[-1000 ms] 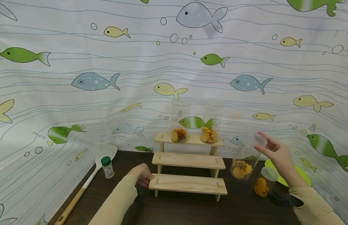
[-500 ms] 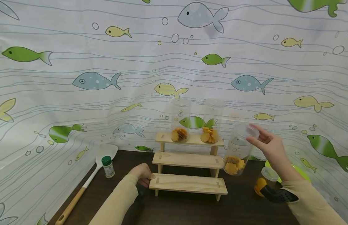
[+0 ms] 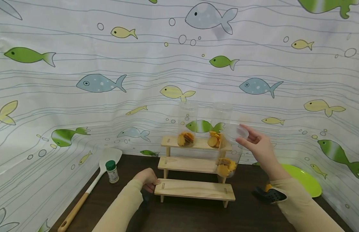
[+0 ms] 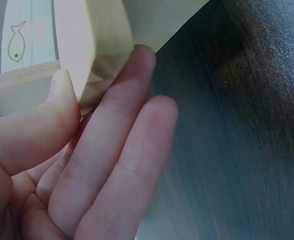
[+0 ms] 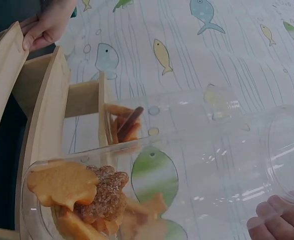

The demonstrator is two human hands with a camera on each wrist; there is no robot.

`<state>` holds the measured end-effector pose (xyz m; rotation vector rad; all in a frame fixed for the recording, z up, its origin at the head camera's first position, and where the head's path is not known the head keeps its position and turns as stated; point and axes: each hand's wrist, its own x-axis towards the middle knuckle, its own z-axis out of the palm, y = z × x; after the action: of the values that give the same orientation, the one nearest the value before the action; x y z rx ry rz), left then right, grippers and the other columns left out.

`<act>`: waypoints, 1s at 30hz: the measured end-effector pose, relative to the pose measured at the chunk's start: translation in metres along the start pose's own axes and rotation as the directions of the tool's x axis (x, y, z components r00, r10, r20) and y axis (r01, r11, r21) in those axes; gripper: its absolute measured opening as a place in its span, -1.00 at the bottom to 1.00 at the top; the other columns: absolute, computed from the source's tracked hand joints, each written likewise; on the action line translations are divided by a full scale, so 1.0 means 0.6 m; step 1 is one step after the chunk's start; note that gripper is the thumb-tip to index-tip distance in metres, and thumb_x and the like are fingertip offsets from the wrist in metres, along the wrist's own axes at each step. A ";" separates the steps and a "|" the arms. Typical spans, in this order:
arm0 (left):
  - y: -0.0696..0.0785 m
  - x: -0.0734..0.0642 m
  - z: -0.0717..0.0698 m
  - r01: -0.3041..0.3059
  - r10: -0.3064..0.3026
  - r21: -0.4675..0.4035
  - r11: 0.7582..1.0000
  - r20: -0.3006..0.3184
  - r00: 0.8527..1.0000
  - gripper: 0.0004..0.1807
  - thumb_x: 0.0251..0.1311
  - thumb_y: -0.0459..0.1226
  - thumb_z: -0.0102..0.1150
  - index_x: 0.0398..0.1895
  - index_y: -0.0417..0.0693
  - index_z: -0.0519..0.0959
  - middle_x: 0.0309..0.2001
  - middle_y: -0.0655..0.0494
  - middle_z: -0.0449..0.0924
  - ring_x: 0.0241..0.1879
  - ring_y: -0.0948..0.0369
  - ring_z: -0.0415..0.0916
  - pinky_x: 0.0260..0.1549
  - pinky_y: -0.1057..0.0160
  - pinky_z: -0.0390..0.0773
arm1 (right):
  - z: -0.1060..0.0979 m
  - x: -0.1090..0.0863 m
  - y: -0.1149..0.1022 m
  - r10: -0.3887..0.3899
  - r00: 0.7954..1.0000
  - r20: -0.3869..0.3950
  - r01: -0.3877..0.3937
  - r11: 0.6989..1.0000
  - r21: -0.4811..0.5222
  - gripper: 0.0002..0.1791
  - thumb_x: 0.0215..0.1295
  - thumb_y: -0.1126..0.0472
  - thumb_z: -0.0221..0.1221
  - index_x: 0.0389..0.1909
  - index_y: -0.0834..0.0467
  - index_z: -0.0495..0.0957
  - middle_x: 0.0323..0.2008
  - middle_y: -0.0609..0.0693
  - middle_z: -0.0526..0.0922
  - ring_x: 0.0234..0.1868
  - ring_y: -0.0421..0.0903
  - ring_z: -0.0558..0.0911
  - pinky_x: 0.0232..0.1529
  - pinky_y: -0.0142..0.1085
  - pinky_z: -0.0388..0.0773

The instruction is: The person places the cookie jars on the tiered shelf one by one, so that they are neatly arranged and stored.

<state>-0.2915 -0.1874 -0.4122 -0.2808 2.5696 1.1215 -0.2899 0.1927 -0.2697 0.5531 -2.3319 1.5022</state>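
Observation:
A three-step wooden stand (image 3: 193, 189) is in the middle of the head view. My left hand (image 3: 146, 180) pinches the left end of its lowest step, thumb on top and fingers underneath, as the left wrist view also shows. My right hand (image 3: 259, 146) grips a tall clear jar (image 3: 227, 167) by its lidded top. This jar is tilted, with orange biscuits (image 5: 64, 185) and a brown sugary one at its bottom. It hangs in front of the stand's right end. Two similar jars, the left one (image 3: 186, 138) and the right one (image 3: 215, 140), stand upright on the top step.
At the left lie a white spatula (image 3: 89, 190) with a wooden handle and a green-capped shaker bottle (image 3: 112, 174). A lime-green plate (image 3: 308, 183) is at the right, partly behind the right forearm. Fish-patterned cloth (image 3: 156, 58) backs the dark table (image 3: 173, 216).
My right hand has carried the tall jar leftward from beside the stand to its right end. The small jar at the right is now mostly hidden by my forearm. My left hand stays put.

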 end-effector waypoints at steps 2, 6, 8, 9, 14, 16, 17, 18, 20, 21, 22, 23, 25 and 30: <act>0.001 0.000 0.000 -0.001 0.001 -0.003 1.000 0.003 1.000 -0.81 0.22 -0.37 0.20 -0.32 -0.42 0.62 -0.53 -0.10 0.65 -0.47 0.06 0.67 -0.45 0.14 0.71 | 0.010 0.002 -0.004 0.005 1.000 0.015 -0.006 0.999 0.035 -0.35 0.30 0.09 0.21 0.37 0.12 0.27 0.25 0.27 0.40 -0.06 -0.51 0.55 -0.17 -0.59 0.55; 0.001 -0.001 -0.001 0.000 0.000 -0.009 1.000 0.007 1.000 -0.81 0.22 -0.36 0.19 -0.32 -0.42 0.62 -0.52 -0.11 0.66 -0.47 0.06 0.67 -0.44 0.13 0.71 | 0.031 0.008 -0.007 0.005 0.999 0.037 -0.008 0.996 0.089 -0.35 0.30 0.12 0.21 0.37 0.16 0.25 0.25 0.25 0.40 -0.07 -0.49 0.56 -0.15 -0.58 0.56; 0.001 -0.001 -0.001 0.001 -0.001 -0.009 1.000 0.007 1.000 -0.81 0.22 -0.36 0.19 -0.32 -0.42 0.62 -0.52 -0.11 0.66 -0.47 0.06 0.67 -0.43 0.13 0.71 | 0.042 0.013 -0.006 -0.003 0.999 0.043 -0.001 0.994 0.107 -0.35 0.30 0.13 0.21 0.37 0.17 0.26 0.25 0.24 0.40 -0.06 -0.47 0.56 -0.15 -0.59 0.56; 0.001 -0.001 -0.001 0.002 -0.002 -0.008 1.000 0.007 1.000 -0.81 0.22 -0.36 0.19 -0.32 -0.42 0.62 -0.52 -0.11 0.66 -0.47 0.06 0.67 -0.43 0.13 0.71 | 0.048 0.015 -0.005 -0.009 0.999 0.046 0.004 0.994 0.108 -0.35 0.29 0.13 0.22 0.37 0.16 0.26 0.25 0.23 0.41 -0.06 -0.47 0.57 -0.15 -0.58 0.56; -0.001 0.000 -0.002 0.001 -0.001 -0.012 1.000 0.010 1.000 -0.81 0.22 -0.36 0.19 -0.33 -0.42 0.63 -0.52 -0.11 0.66 -0.47 0.05 0.67 -0.43 0.12 0.71 | 0.073 0.023 -0.004 -0.017 0.998 0.059 0.010 0.991 0.131 -0.34 0.26 0.11 0.25 0.35 0.11 0.30 0.21 0.21 0.47 -0.07 -0.41 0.60 -0.18 -0.54 0.58; -0.001 0.001 -0.001 0.001 -0.001 -0.016 1.000 0.011 1.000 -0.81 0.22 -0.36 0.19 -0.33 -0.42 0.63 -0.52 -0.11 0.66 -0.47 0.05 0.67 -0.43 0.12 0.71 | 0.083 0.025 -0.003 -0.019 0.998 0.064 0.010 0.989 0.150 -0.34 0.25 0.12 0.26 0.35 0.13 0.30 0.19 0.22 0.48 -0.08 -0.40 0.61 -0.17 -0.52 0.59; -0.001 0.001 -0.001 0.001 0.000 -0.018 1.000 0.012 1.000 -0.81 0.22 -0.37 0.19 -0.34 -0.42 0.63 -0.52 -0.11 0.66 -0.47 0.06 0.67 -0.43 0.13 0.71 | 0.087 0.025 -0.002 -0.022 0.997 0.069 0.010 0.986 0.169 -0.34 0.24 0.13 0.26 0.35 0.15 0.29 0.19 0.23 0.48 -0.07 -0.39 0.61 -0.13 -0.51 0.60; -0.001 0.001 -0.001 0.000 0.001 -0.019 1.000 0.013 1.000 -0.81 0.22 -0.37 0.19 -0.34 -0.42 0.63 -0.52 -0.11 0.66 -0.47 0.06 0.67 -0.44 0.13 0.71 | 0.091 0.026 -0.001 -0.022 0.997 0.076 0.008 0.983 0.183 -0.33 0.25 0.15 0.26 0.35 0.16 0.29 0.19 0.23 0.48 -0.07 -0.39 0.61 -0.13 -0.50 0.60; -0.001 0.002 -0.001 0.000 0.000 -0.022 1.000 0.014 1.000 -0.81 0.22 -0.37 0.19 -0.34 -0.42 0.63 -0.52 -0.11 0.66 -0.47 0.06 0.67 -0.44 0.13 0.71 | 0.100 0.027 0.000 -0.021 0.996 0.089 0.002 0.976 0.216 -0.33 0.25 0.18 0.26 0.35 0.18 0.28 0.19 0.25 0.47 -0.07 -0.38 0.62 -0.13 -0.48 0.61; -0.001 0.002 -0.001 0.000 0.000 -0.023 1.000 0.014 1.000 -0.81 0.22 -0.37 0.19 -0.34 -0.42 0.63 -0.53 -0.11 0.66 -0.47 0.06 0.67 -0.44 0.13 0.71 | 0.105 0.027 0.000 -0.020 0.995 0.094 -0.001 0.974 0.226 -0.33 0.25 0.18 0.26 0.35 0.19 0.27 0.20 0.26 0.47 -0.07 -0.38 0.61 -0.13 -0.47 0.62; -0.001 0.002 -0.001 0.001 0.000 -0.024 1.000 0.015 1.000 -0.81 0.22 -0.37 0.19 -0.34 -0.42 0.63 -0.53 -0.11 0.66 -0.47 0.06 0.67 -0.44 0.13 0.71 | 0.109 0.027 0.001 -0.020 0.995 0.098 -0.003 0.973 0.232 -0.33 0.25 0.19 0.26 0.35 0.19 0.27 0.19 0.26 0.47 -0.06 -0.38 0.61 -0.13 -0.47 0.62; -0.001 0.002 -0.001 0.001 -0.001 -0.025 1.000 0.015 1.000 -0.81 0.22 -0.37 0.20 -0.35 -0.42 0.63 -0.53 -0.11 0.66 -0.48 0.06 0.67 -0.44 0.13 0.71 | 0.113 0.028 0.001 -0.020 0.995 0.101 -0.005 0.971 0.239 -0.33 0.24 0.19 0.26 0.35 0.20 0.27 0.20 0.26 0.46 -0.06 -0.38 0.61 -0.13 -0.45 0.62; -0.001 0.001 -0.001 0.004 -0.003 -0.027 1.000 0.015 1.000 -0.81 0.22 -0.36 0.20 -0.35 -0.42 0.63 -0.54 -0.11 0.66 -0.48 0.06 0.67 -0.44 0.14 0.71 | 0.121 0.030 0.001 -0.013 0.995 0.102 -0.013 0.967 0.253 -0.33 0.23 0.19 0.27 0.35 0.18 0.28 0.20 0.24 0.47 -0.06 -0.36 0.62 -0.12 -0.39 0.64; 0.000 0.000 -0.002 0.003 -0.002 -0.026 1.000 0.011 1.000 -0.81 0.22 -0.37 0.20 -0.34 -0.42 0.62 -0.54 -0.10 0.65 -0.48 0.07 0.67 -0.44 0.14 0.71 | 0.138 0.035 -0.005 -0.002 0.995 0.098 -0.025 0.961 0.277 -0.30 0.18 0.19 0.31 0.34 0.14 0.30 0.19 0.19 0.49 -0.06 -0.33 0.63 -0.13 -0.36 0.66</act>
<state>-0.2920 -0.1882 -0.4116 -0.2832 2.5458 1.1538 -0.3110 0.1128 -0.2910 0.6971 -2.2087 1.8625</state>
